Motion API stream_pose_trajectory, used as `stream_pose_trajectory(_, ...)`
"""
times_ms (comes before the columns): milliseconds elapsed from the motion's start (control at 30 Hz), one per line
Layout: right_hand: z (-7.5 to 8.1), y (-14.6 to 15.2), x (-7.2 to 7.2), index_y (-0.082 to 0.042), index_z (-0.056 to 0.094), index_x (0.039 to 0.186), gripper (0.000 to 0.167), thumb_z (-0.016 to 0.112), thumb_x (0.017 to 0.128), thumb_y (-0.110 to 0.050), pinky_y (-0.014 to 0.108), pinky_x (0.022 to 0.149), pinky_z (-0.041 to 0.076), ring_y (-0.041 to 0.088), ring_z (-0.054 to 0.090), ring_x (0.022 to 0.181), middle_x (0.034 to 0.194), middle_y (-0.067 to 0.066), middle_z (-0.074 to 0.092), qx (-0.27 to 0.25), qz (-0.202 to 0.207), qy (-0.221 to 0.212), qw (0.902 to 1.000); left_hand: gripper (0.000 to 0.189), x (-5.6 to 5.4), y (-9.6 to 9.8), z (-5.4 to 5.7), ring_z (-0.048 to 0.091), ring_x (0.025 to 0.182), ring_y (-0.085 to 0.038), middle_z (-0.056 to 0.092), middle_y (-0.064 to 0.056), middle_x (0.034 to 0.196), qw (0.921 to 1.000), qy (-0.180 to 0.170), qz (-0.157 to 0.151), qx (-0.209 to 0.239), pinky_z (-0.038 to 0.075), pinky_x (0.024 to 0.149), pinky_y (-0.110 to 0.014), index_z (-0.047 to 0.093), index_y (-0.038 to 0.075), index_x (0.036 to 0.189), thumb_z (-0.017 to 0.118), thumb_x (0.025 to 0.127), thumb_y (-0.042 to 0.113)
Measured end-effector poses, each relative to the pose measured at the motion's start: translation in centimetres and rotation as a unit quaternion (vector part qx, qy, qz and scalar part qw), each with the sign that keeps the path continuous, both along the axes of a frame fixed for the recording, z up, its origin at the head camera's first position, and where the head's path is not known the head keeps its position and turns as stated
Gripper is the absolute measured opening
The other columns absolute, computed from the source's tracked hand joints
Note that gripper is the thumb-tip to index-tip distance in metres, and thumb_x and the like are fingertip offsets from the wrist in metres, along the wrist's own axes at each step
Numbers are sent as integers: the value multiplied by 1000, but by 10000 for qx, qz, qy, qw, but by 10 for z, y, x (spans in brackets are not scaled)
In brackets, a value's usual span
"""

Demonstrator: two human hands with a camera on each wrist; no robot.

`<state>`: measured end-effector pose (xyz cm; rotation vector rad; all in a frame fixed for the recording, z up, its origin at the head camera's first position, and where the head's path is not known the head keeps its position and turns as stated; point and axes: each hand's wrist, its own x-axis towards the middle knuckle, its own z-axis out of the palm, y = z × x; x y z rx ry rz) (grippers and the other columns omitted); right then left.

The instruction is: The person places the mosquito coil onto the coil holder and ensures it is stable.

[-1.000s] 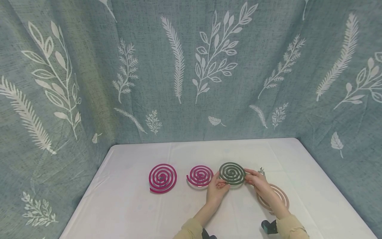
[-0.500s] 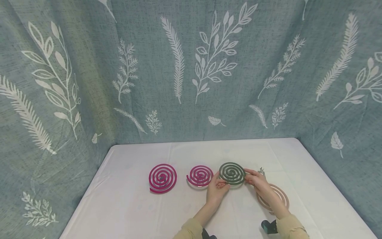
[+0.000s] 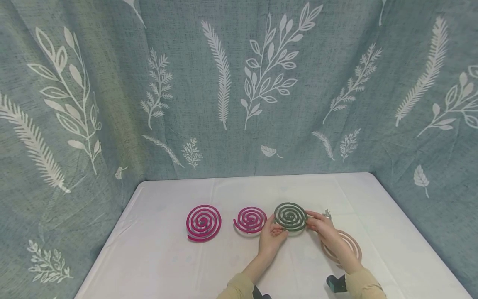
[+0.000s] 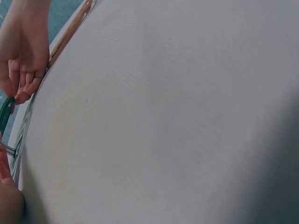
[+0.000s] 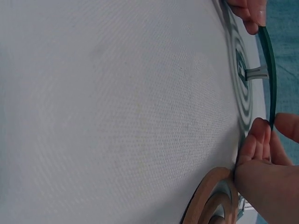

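Observation:
A green mosquito coil [image 3: 290,216] lies flat between the two hands in the head view, a little above the tabletop. My left hand [image 3: 269,241] pinches its left edge, and my right hand [image 3: 325,229] pinches the right edge between thumb and fingers. In the right wrist view the coil [image 5: 271,60] appears edge-on, with a small metal stand [image 5: 257,73] under its middle and its shadow on the cloth. Left of the left hand, a magenta mosquito coil [image 3: 251,220] sits slightly raised, close to the fingers.
Another magenta coil [image 3: 201,240] is farther left on the white tablecloth [image 3: 168,265]. Partly hidden under the right forearm lies a brown coil [image 3: 359,248], with a small metal stand [image 3: 327,214] just behind it. A patterned curtain [image 3: 239,158] borders the table's far side.

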<state>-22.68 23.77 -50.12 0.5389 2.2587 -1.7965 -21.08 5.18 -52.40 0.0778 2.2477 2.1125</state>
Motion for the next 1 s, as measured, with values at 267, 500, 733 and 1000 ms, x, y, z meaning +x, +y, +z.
stream_pose_trajectory(267,1,0,1,2,41,139,52,52,90,-12,32,93,45,8,56,93,126,15,58,7,-75,105,9999,71,1,-1,1,56,77,-4,66,-7,91,9997,-90,-97,-185,49,71,-13,39,-3,139,72,77,4)
stream_pose_trajectory(500,1,-1,4,3,42,138,51,51,90,-13,32,94,45,7,56,92,123,14,60,144,-13,210,9997,70,1,-2,2,57,75,-3,66,-7,89,9994,-49,-139,-308,50,69,-13,38,-5,139,71,78,5)
stream_pose_trajectory(733,2,-4,6,3,43,137,50,51,91,-16,40,99,44,18,58,102,127,20,57,299,-57,236,9993,69,2,-3,3,58,74,-4,67,-9,88,9989,-40,-136,-439,49,68,-13,38,-6,139,70,78,3)
stream_pose_trajectory(1000,1,-5,7,1,45,136,50,52,91,-19,46,103,42,30,56,115,127,19,58,428,-75,183,9989,67,5,-3,5,60,73,-6,67,-10,87,9973,64,-67,-733,51,67,-15,41,-7,137,70,77,2)
